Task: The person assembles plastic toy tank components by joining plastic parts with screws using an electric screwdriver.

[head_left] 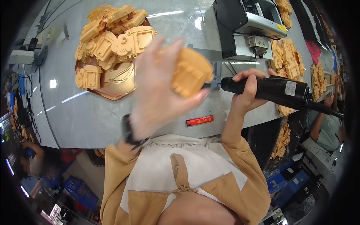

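Observation:
My left hand (155, 88), smeared by motion, grips a yellow-orange plastic housing (192, 69) over the middle of the table. A dark watch band sits on that wrist. In my right hand (245, 92) lies a black electric screwdriver (272, 88), fingers wrapped round its body. The tool lies almost level, its tip toward the housing and its cord running off to the right. Whether the tip touches the housing I cannot tell. Beyond my left hand, a heap of similar orange housings (107, 41) lies on a brown tray (119, 80).
A red lighter-like object (199, 120) lies on the grey table (93, 123) near its front edge. At the back right stands a black and silver machine (240, 35). More orange parts (288, 58) are piled beside it. Other people (324, 125) sit at both sides.

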